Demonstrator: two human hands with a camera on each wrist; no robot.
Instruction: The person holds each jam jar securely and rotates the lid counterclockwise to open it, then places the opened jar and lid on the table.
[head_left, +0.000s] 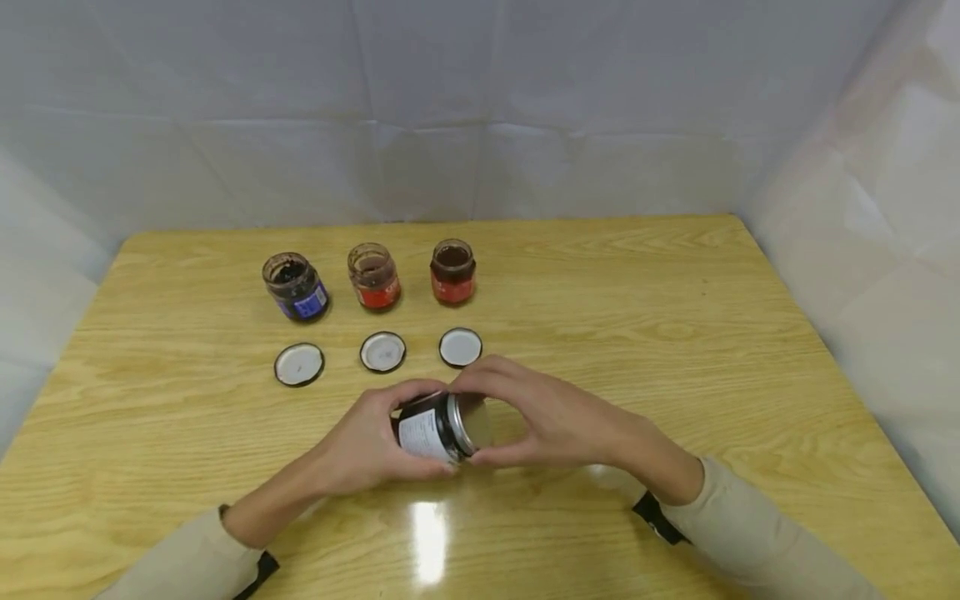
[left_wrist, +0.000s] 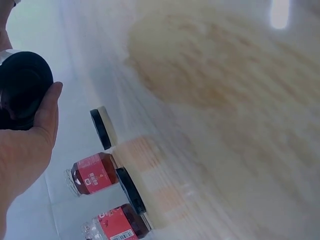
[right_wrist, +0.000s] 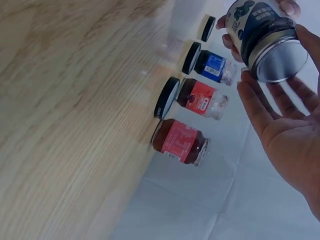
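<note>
Dark jar (head_left: 438,429) tipped sideways between my hands.
My left hand (head_left: 371,446) grips its slick glass body; my right hand (head_left: 536,412) cups the metal lid (head_left: 474,423).

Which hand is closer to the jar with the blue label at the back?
Left. The left hand grips the dark jar below and right of the blue jar; the right hand, at that jar's silver lid, is farther right.
</note>
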